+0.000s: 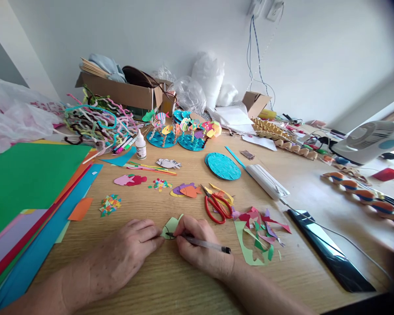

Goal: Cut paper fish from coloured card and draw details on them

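Note:
My right hand (202,245) is closed around a pen (210,245) with a clear barrel and black end cap. The pen's tip rests on a small light green paper piece (170,226) that carries dark curved lines; my right fingers cover part of it. My left hand (131,245) lies flat on the table, its fingertips touching the paper's left edge. Beyond the hands are purple and orange paper fish (190,191), a pink and red pair of paper fish (130,180), and small confetti dots (160,184). Red-handled scissors (218,209) lie to the right of them.
Coloured paper sheets (29,175) stack at left, near colourful paper bits (110,204). Paper scraps (259,236) and a black phone (331,249) lie right. Behind are a glue bottle (140,145), blue discs (223,166), pipe cleaners (98,120) and fish decorations (184,131).

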Demonstrator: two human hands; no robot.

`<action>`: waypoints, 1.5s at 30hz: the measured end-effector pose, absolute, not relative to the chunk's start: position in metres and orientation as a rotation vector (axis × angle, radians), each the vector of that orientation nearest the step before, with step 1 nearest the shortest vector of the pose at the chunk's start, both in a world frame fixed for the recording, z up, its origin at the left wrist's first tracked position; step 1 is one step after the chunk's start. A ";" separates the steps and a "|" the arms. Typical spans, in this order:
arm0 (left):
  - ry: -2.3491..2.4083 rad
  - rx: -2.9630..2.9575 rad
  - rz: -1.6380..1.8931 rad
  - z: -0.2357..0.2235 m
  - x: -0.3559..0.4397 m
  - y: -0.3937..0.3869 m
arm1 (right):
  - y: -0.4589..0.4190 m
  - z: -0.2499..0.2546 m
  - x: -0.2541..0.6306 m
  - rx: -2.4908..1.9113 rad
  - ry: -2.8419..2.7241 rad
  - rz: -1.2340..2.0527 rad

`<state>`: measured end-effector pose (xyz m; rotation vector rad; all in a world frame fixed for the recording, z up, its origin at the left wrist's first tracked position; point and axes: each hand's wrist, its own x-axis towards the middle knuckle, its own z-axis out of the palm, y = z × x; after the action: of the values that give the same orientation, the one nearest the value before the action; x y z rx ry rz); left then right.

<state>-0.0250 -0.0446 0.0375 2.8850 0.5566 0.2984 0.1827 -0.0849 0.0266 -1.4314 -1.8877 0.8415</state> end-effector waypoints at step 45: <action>0.570 2.891 0.302 0.037 -0.024 -0.046 | -0.084 0.026 0.182 -1.414 -1.848 0.864</action>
<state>-0.0239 -0.0460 0.0373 2.8915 0.5705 0.3022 0.1825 -0.0840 0.0260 -1.4136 -1.8480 0.8639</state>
